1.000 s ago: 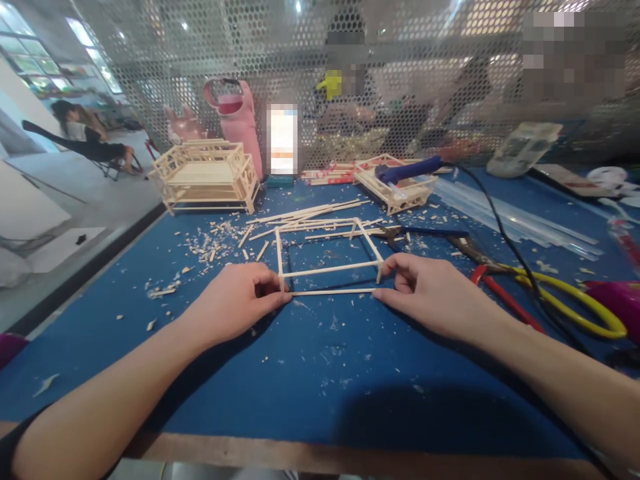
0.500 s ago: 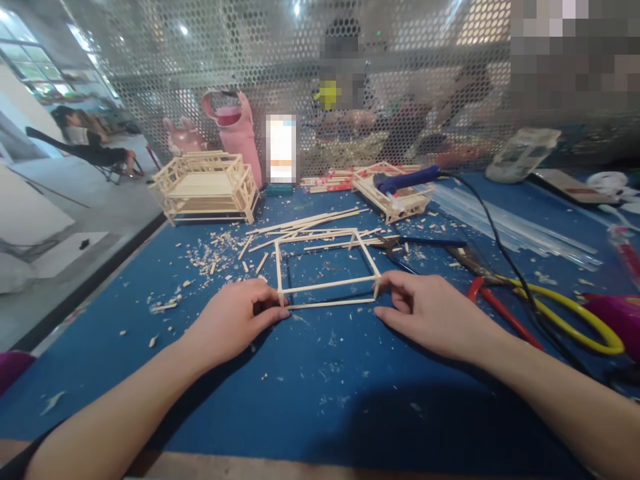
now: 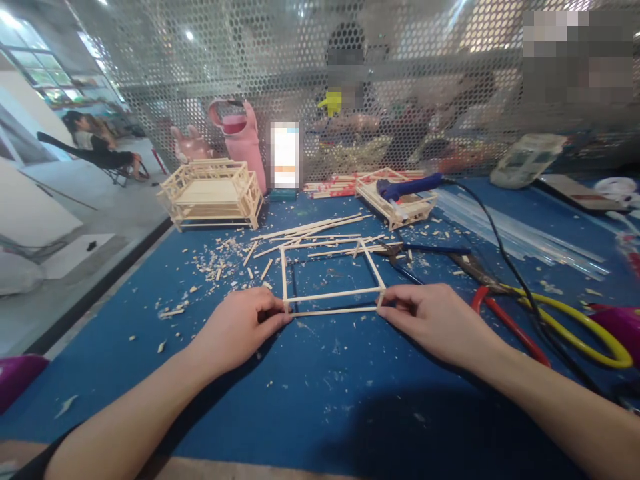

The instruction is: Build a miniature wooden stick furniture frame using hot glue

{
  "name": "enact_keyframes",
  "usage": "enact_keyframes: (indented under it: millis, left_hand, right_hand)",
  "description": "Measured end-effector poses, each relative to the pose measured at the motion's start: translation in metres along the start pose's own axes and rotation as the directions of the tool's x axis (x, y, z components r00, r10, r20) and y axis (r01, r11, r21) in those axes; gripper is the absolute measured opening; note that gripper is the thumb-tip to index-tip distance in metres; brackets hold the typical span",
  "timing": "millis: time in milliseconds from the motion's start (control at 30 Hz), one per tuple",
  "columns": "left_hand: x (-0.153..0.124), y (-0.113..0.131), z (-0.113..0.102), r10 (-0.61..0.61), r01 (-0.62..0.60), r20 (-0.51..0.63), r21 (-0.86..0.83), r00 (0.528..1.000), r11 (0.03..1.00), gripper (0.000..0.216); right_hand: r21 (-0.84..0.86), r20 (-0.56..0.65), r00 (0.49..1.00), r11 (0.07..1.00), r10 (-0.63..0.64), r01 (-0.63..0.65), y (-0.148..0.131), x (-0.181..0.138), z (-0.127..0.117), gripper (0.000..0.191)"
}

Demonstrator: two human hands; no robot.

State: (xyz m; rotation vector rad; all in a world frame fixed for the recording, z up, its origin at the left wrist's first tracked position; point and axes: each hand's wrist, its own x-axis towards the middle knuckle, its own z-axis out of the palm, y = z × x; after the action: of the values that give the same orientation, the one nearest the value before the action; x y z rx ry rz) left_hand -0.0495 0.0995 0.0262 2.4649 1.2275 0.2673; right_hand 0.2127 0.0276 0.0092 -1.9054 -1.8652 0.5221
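Note:
A rectangular frame of thin wooden sticks (image 3: pixel 330 295) stands on short legs on the blue tabletop (image 3: pixel 300 387). My left hand (image 3: pixel 243 327) pinches its near left corner post between thumb and fingers. At the near right corner my right hand (image 3: pixel 430 317) has thumb and fingers closed on the post. A lower wooden stick (image 3: pixel 335 311) lies between the feet of the two near posts, its ends at my fingertips. Whether that stick is joined to the posts I cannot tell.
Loose sticks (image 3: pixel 315 227) and chips lie behind the frame. Blue-handled pliers (image 3: pixel 435 249), yellow-and-red-handled cutters (image 3: pixel 500 288) and a corded blue glue gun (image 3: pixel 410 187) are at right. A stick model (image 3: pixel 210 193) and pink bottle (image 3: pixel 243 143) stand back left, before a perforated metal screen (image 3: pixel 280 80).
My right thumb and fingers have closed in on the near right post and the lower stick's end. My left hand keeps its hold. The whole view has shifted slightly.

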Motion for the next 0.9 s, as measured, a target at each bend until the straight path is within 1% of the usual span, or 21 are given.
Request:
enact_keyframes:
  millis: [167, 233, 267, 333, 400, 433, 467, 500, 567, 600, 633, 700, 800, 900]
  left_hand:
    - [-0.001, 0.001, -0.005, 0.004, -0.003, 0.034, -0.019, 0.999, 1.0, 0.014]
    - [-0.002, 0.0, -0.009, 0.001, 0.0, 0.046, -0.03, 0.999, 1.0, 0.012]
    - [-0.003, -0.002, -0.011, 0.006, -0.003, 0.051, -0.051, 0.999, 0.999, 0.012]
    - [-0.005, -0.007, -0.014, 0.026, -0.02, 0.047, -0.129, 0.999, 0.991, 0.019]
    - [-0.005, -0.014, -0.017, 0.043, -0.041, 0.007, -0.209, 0.999, 0.977, 0.027]
    - [-0.005, -0.017, -0.018, 0.046, -0.052, -0.033, -0.227, 0.998, 0.972, 0.028]
    - [-0.003, -0.02, -0.018, 0.045, -0.063, -0.084, -0.22, 0.995, 0.973, 0.028]
    - [-0.001, -0.023, -0.018, 0.04, -0.067, -0.148, -0.18, 0.988, 0.981, 0.027]
    - [0.004, -0.028, -0.017, 0.052, -0.08, -0.308, -0.08, 0.95, 0.994, 0.026]
    - [0.007, -0.031, -0.015, 0.056, -0.077, -0.38, -0.04, 0.923, 0.996, 0.026]
    - [0.009, -0.033, -0.014, 0.063, -0.076, -0.424, -0.015, 0.903, 0.997, 0.026]
    - [0.013, -0.037, -0.011, 0.09, -0.099, -0.488, 0.007, 0.868, 0.995, 0.026]
    - [0.014, -0.04, -0.01, 0.128, -0.136, -0.541, 0.025, 0.831, 0.99, 0.026]
    - [0.014, -0.04, -0.01, 0.134, -0.134, -0.559, 0.041, 0.819, 0.99, 0.026]
  right_hand:
    - [-0.025, -0.005, 1.0, 1.0, -0.001, 0.001, -0.001, 0.0, 0.002, 0.018]
    - [-0.001, -0.006, 1.0, 1.0, -0.001, 0.001, 0.0, 0.0, 0.002, 0.017]
    - [0.04, -0.002, 1.0, 0.999, 0.0, 0.0, 0.001, 0.0, 0.002, 0.021]
    - [0.19, 0.019, 1.0, 0.982, 0.018, -0.021, 0.005, 0.001, -0.001, 0.03]
    - [0.38, 0.01, 0.998, 0.923, 0.06, -0.06, 0.01, 0.004, -0.006, 0.032]
    - [0.456, -0.024, 0.996, 0.887, 0.087, -0.066, 0.012, 0.006, -0.008, 0.03]
    - [0.505, -0.087, 0.989, 0.861, 0.118, -0.058, 0.015, 0.008, -0.01, 0.028]
    - [0.521, -0.179, 0.973, 0.853, 0.145, -0.032, 0.017, 0.01, -0.012, 0.026]
    - [0.451, -0.378, 0.913, 0.891, 0.152, 0.038, 0.02, 0.013, -0.014, 0.022]
    - [0.386, -0.449, 0.884, 0.92, 0.129, 0.062, 0.021, 0.015, -0.015, 0.021]
    - [0.314, -0.497, 0.863, 0.946, 0.096, 0.076, 0.021, 0.015, -0.014, 0.02]
    - [0.196, -0.527, 0.849, 0.976, 0.023, 0.095, 0.02, 0.016, -0.013, 0.02]
    - [0.103, -0.537, 0.843, 0.99, -0.026, 0.096, 0.016, 0.014, -0.012, 0.022]
    - [0.062, -0.546, 0.837, 0.995, -0.031, 0.077, 0.012, 0.012, -0.01, 0.025]
